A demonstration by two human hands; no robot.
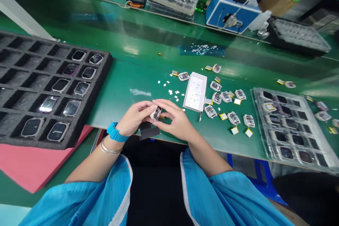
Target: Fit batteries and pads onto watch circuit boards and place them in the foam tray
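Observation:
Between my two hands, above the front edge of the green table, is a smartwatch case with its inside parts showing. My left hand grips it from the left, thumb on top. Curled around its right side are the fingers of my right hand. A bit of yellow shows by the right fingers, mostly hidden. Below the hands lies a black flat piece at the table edge. Small white squares are scattered just beyond my hands, beside a white open box holding tiny parts.
Several opened watch cases with batteries lie to the right. A black foam tray with watches stands at left, and a clear plastic tray of watch faces at right. Along the back shelf are a blue box and stacked clear trays.

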